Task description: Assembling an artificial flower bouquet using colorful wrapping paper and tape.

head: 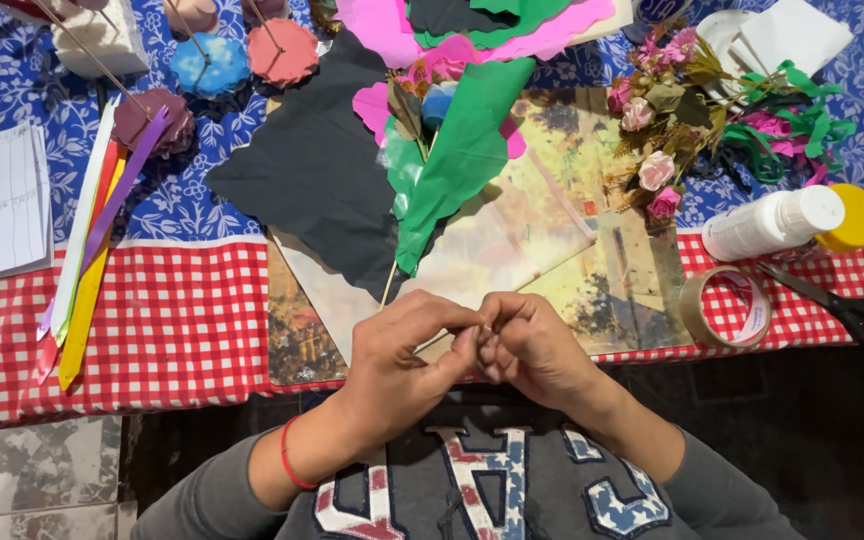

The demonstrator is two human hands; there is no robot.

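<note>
My left hand (407,350) and my right hand (532,345) meet at the table's near edge, fingertips pinched together on something small that the fingers hide. A thin wooden skewer (389,283) runs from near my left hand up into a bundle of green paper (457,160) with pink and blue paper flowers (432,95). The bundle lies on a black paper sheet (317,165) and a picture board (542,250). A red string circles my left wrist.
Coloured paper strips (92,240) lie at the left, with paper flowers on sticks (212,60) behind them. At the right are a tape roll (727,305), black scissors (852,310), a white glue bottle (772,222), a yellow lid (857,218) and a small artificial rose bouquet (657,130).
</note>
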